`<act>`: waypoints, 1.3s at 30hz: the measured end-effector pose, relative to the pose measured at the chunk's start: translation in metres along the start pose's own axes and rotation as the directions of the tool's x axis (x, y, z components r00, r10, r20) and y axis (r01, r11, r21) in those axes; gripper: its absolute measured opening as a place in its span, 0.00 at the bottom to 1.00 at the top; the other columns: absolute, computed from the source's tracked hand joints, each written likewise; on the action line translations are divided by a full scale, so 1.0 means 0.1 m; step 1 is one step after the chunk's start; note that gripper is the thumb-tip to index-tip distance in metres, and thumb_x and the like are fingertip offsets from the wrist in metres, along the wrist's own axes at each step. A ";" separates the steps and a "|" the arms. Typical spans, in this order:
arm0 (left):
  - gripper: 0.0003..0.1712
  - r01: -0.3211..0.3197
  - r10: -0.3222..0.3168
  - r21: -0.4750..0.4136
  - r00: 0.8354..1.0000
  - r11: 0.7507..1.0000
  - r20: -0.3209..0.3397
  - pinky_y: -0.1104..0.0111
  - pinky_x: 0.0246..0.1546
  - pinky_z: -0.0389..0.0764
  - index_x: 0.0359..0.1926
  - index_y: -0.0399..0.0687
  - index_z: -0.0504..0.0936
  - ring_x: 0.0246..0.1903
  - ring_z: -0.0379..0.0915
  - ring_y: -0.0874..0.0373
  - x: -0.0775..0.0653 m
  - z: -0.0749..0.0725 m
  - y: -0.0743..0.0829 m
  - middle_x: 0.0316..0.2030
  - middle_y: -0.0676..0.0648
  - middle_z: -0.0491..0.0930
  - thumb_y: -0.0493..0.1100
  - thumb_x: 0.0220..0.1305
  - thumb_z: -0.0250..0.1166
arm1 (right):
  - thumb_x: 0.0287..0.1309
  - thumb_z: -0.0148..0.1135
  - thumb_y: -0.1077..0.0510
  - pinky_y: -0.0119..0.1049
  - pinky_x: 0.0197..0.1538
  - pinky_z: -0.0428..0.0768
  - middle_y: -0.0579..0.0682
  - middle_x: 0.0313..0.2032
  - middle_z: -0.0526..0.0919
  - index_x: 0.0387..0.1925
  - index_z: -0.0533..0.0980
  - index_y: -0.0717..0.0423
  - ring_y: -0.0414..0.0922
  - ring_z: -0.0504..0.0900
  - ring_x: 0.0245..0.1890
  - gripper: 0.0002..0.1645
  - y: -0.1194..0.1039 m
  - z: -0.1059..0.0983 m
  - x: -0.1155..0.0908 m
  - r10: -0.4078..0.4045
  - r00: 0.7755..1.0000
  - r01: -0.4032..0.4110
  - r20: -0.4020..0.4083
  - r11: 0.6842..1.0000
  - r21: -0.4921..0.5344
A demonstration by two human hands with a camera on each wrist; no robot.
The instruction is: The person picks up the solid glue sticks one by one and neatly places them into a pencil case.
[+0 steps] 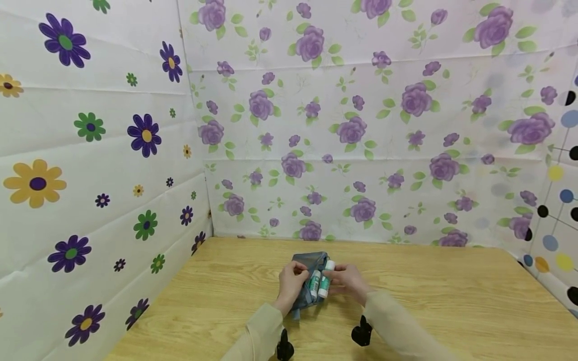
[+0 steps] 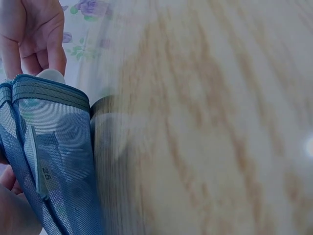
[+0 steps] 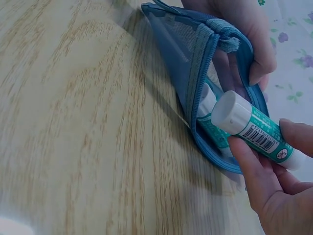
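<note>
Right wrist view: right hand (image 3: 274,181) fingers pinch a glue stick (image 3: 254,129), cap end aimed up-left at the mesh pouch (image 3: 195,63) mouth, which the left hand (image 3: 244,34) grips open.

Both hands meet at mid-table — left hand (image 1: 291,281) fingers curled, right hand (image 1: 347,283) pinching.
</note>
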State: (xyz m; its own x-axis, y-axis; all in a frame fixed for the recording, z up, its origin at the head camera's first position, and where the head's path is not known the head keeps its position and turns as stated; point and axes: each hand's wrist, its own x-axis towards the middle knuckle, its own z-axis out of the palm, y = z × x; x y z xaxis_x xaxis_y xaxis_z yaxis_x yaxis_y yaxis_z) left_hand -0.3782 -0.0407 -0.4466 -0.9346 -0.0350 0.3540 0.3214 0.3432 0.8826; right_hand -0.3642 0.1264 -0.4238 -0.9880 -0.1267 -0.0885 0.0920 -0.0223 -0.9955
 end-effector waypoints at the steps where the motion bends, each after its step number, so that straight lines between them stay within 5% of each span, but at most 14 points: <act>1: 0.03 -0.001 0.001 -0.001 1.000 1.000 0.000 0.66 0.24 0.71 0.30 0.37 0.78 0.24 0.69 0.59 0.00 0.00 0.00 0.24 0.51 0.73 0.32 0.51 0.61 | 0.57 0.57 0.63 0.49 0.39 0.75 0.62 0.35 0.78 0.48 0.67 0.75 0.57 0.78 0.37 0.21 0.00 0.01 0.00 0.002 1.000 -0.002 0.000 1.000 -0.005; 39: 0.03 0.013 -0.013 -0.010 1.000 1.000 -0.001 0.67 0.24 0.71 0.29 0.39 0.78 0.24 0.69 0.59 -0.01 0.00 0.02 0.23 0.51 0.73 0.32 0.51 0.61 | 0.53 0.60 0.66 0.44 0.33 0.78 0.57 0.28 0.79 0.43 0.69 0.73 0.48 0.79 0.26 0.17 0.10 0.12 0.12 0.052 0.992 -0.064 -0.112 0.992 -0.112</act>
State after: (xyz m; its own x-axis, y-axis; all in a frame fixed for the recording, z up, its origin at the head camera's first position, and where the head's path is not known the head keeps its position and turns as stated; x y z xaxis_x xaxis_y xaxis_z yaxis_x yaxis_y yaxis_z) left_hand -0.3766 -0.0401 -0.4451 -0.9385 -0.0400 0.3430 0.3111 0.3336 0.8899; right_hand -0.3735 0.1125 -0.4342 -0.9896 -0.0157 -0.1429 0.1407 0.0970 -0.9853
